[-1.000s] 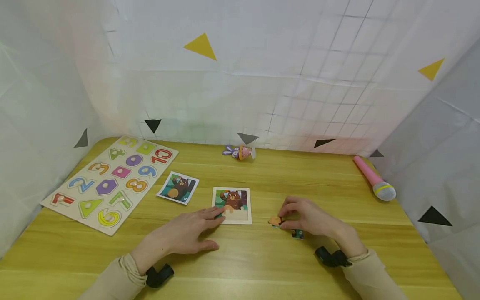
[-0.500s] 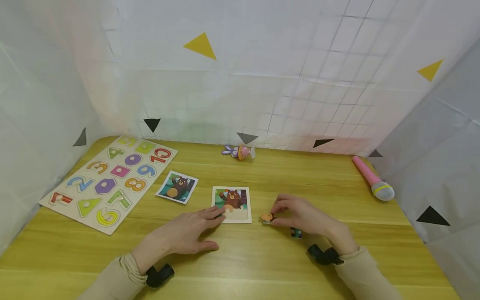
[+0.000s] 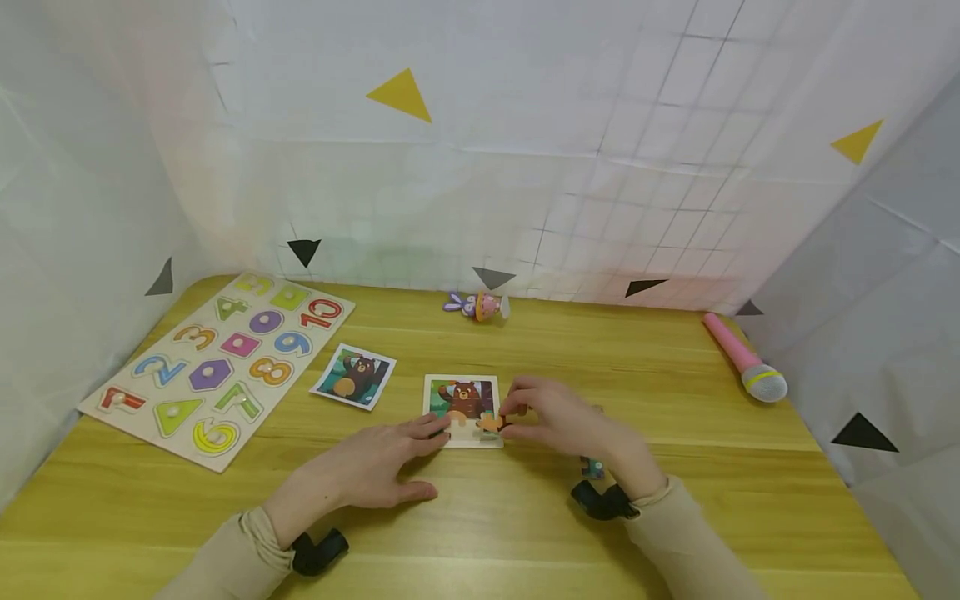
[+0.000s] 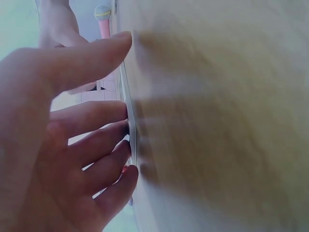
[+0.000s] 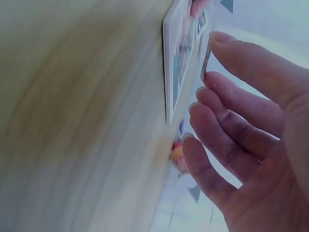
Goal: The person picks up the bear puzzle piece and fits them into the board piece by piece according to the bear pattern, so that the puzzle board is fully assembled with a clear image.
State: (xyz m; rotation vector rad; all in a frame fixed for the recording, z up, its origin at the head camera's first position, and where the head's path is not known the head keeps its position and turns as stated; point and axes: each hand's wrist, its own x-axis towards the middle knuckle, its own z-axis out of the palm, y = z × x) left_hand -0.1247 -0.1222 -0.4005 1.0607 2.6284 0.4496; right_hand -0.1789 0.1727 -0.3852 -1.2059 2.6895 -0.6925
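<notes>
A square puzzle tray (image 3: 474, 442) with a brown bear picture lies in the middle of the table, its lower part bare wood. My left hand (image 3: 375, 465) lies flat with straight fingers, the fingertips resting on the tray's left side. Between thumb and forefinger my right hand (image 3: 562, 423) pinches an orange and brown puzzle piece (image 3: 491, 423), held over the tray's lower right. In the right wrist view the puzzle piece (image 5: 206, 62) shows edge-on between the fingertips. Another puzzle piece (image 3: 592, 468), dark green, lies on the table under the right wrist, partly hidden.
A bear picture card (image 3: 355, 377) lies left of the tray. Further left is a wooden number and shape board (image 3: 180, 350). A small rabbit figure (image 3: 477, 306) lies at the back, and a pink toy microphone (image 3: 744, 358) at the right. White cloth walls surround the table.
My right hand has moved left with the pinched puzzle piece, from the table right of the tray to over its lower right part. The left hand has stayed in place.
</notes>
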